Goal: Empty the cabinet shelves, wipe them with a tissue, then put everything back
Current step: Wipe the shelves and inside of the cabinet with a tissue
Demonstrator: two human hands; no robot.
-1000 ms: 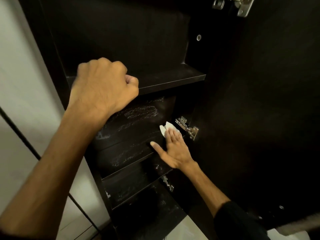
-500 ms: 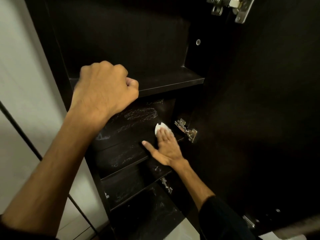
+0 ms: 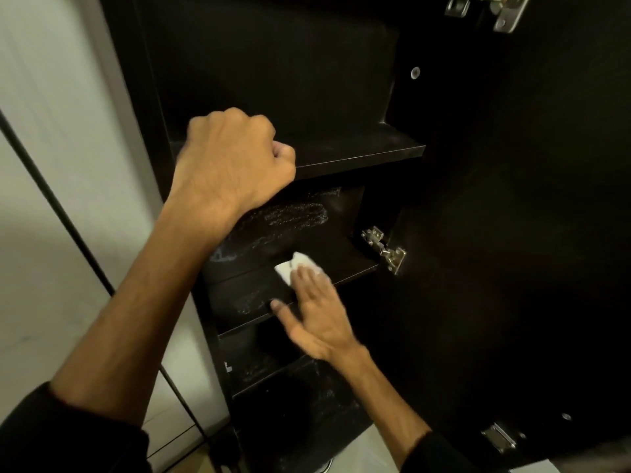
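The dark cabinet stands open with its shelves bare. My left hand [image 3: 228,165] is curled in a fist over the front edge of the upper shelf [image 3: 358,155]. Below it, my right hand [image 3: 317,312] lies flat with fingers pressing a small white tissue [image 3: 285,269] onto the front of the second shelf [image 3: 341,257]. Pale dusty smears show on that shelf behind the tissue. A third shelf [image 3: 246,308] and lower ones sit beneath, also streaked.
The open cabinet door [image 3: 512,233] fills the right side, held by a metal hinge [image 3: 384,249] close to my right hand. A pale wall [image 3: 51,165] with a black cable [image 3: 68,227] running down it lies to the left.
My right hand has slid the tissue leftward along the second shelf, away from the hinge. My left fist has stayed on the upper shelf edge.
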